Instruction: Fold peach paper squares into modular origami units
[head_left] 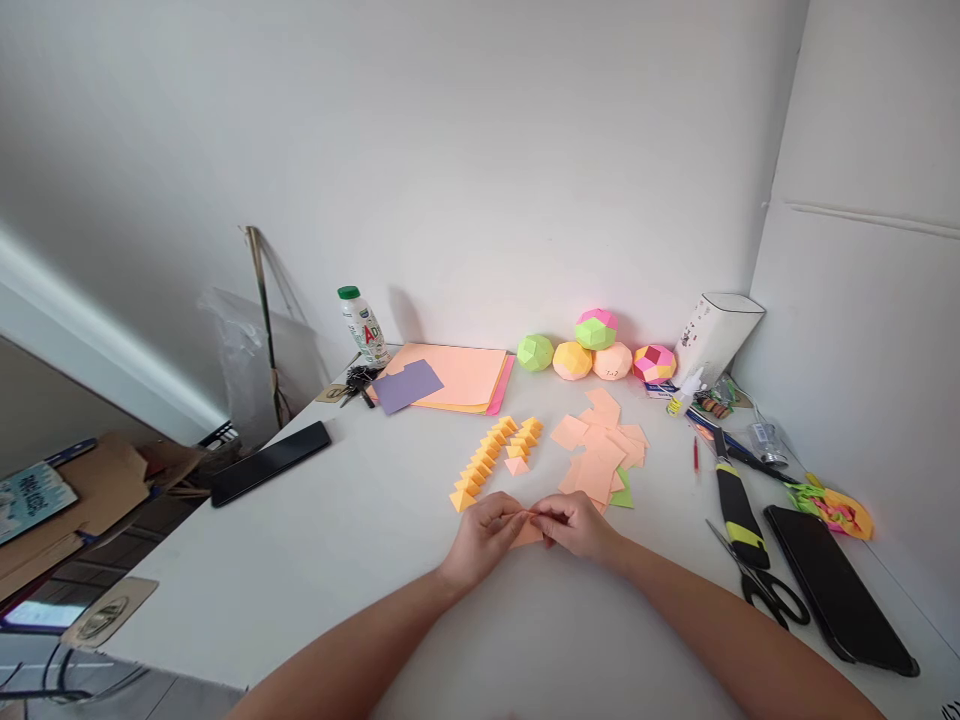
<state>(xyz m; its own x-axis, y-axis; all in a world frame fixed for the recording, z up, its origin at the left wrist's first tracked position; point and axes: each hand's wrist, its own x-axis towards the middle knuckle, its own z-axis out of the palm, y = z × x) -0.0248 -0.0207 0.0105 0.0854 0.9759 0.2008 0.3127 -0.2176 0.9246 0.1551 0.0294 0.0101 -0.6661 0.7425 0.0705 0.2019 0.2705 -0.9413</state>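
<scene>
The left hand (478, 543) and right hand (579, 524) pinched a peach paper piece (527, 537) between them, over the white table (300, 570). From there, folded orange units (480, 465) lay in rows at eleven o'clock; loose peach sheets (601, 466) lay at one, and faceted paper balls (572, 361) farther off, also at one.

You have a wide way at the left front of the surface (300, 570), between the dark slab (270, 464) by its left edge and your left hand (482, 542). Farther back, orange folded pieces (484, 457) and loose peach papers (606, 450) leave you a narrow lane. Scissors (752, 574), a cutter (739, 510) and a black phone (836, 585) obstruct you toward the right edge.
</scene>
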